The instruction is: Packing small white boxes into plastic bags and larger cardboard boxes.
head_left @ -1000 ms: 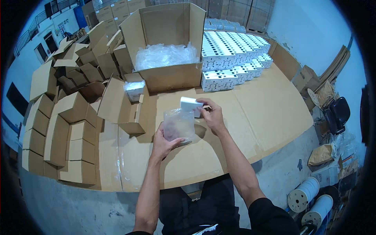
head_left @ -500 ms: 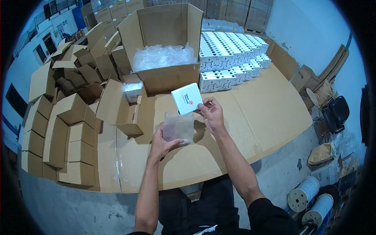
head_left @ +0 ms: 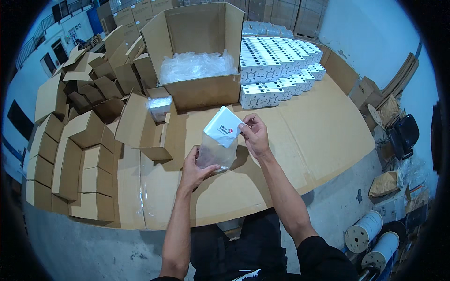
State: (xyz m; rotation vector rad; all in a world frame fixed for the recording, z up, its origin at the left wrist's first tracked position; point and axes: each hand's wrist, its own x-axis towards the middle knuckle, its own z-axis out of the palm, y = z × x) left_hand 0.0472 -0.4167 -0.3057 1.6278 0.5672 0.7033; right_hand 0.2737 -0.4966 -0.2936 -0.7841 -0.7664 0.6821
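My left hand point(head_left: 196, 171) is closed around a clear plastic bag point(head_left: 214, 155) above the cardboard-covered table. A flat white square plastic unit point(head_left: 225, 122) with small print and a red mark sits partly inside the bag's mouth, tilted. Its right edge is pinched between the thumb and fingers of my right hand point(head_left: 254, 136). To the left, a small open carton point(head_left: 157, 152) holds a bagged white unit point(head_left: 159, 107). Behind my hands stands a large open cardboard box point(head_left: 201, 93) filled with clear plastic bags point(head_left: 198, 68).
Stacked rows of white units point(head_left: 274, 65) stand at the back right of the table point(head_left: 318, 136). Many open small cartons point(head_left: 96, 180) crowd the left side. Cable spools point(head_left: 363, 232) and a black chair point(head_left: 403, 136) are on the floor at right.
The white unit has moved down so its lower part is now inside the plastic bag; before, it was above the mouth. My left hand has stayed almost in place.
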